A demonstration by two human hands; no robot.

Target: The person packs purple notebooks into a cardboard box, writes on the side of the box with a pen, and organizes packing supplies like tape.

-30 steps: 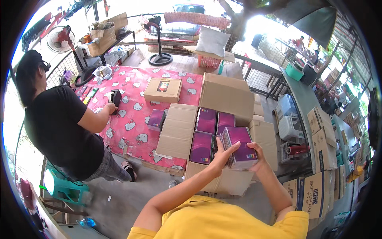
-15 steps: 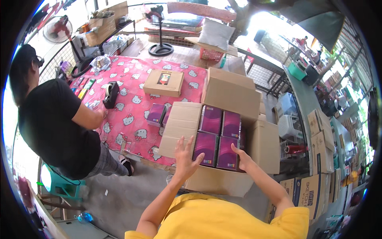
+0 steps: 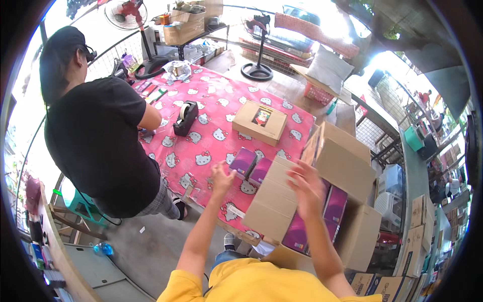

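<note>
My left hand (image 3: 221, 177) hangs empty with fingers spread over the pink patterned tablecloth (image 3: 211, 121), just short of two purple boxes (image 3: 251, 166) lying there. My right hand (image 3: 308, 187) is blurred, open and empty, above the left flap of the big open cardboard carton (image 3: 347, 166). Several purple boxes (image 3: 336, 205) stand packed inside the carton.
A person in a black shirt (image 3: 98, 136) stands at the table's left side. A black tape dispenser (image 3: 185, 119) and a flat brown box with a window (image 3: 259, 122) lie on the cloth. Stacked cartons (image 3: 417, 236) stand at the right; fans (image 3: 256, 48) and a crate sit beyond.
A second ago both hands held a purple box over the carton; it went into the carton. Both hands have since let go and swung left toward the table.
</note>
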